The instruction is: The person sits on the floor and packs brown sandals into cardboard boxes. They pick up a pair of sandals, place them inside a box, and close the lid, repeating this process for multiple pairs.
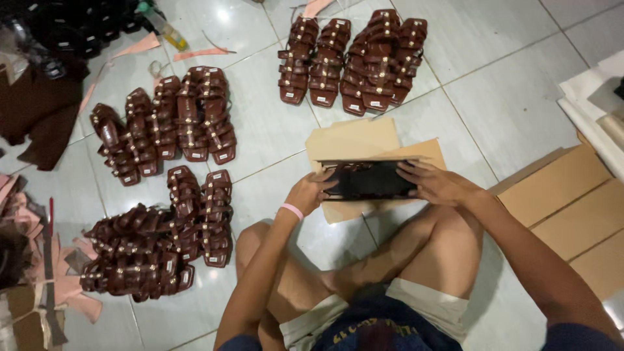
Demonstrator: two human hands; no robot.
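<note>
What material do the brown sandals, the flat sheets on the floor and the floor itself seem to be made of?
Brown sandals: probably leather or imitation leather, glossy, with small metal-looking studs.
Flat sheets under the hands: cardboard, matte tan, with a visible fold.
Floor: glazed ceramic tile, judging by grout lines and light reflections.

Observed on pale floor tiles (513, 97): four groups of brown strappy sandals with metal studs, one at top centre (354, 62), one at left (162, 123), one just below it (201, 214), one heaped at lower left (133, 266). Noted at right: flattened cardboard sheets (572, 208), white sheets (588, 104) beyond. Recorded along upper left: pink offcut strips (198, 53), dark brown material (36, 114), small bottle (162, 26).
</note>
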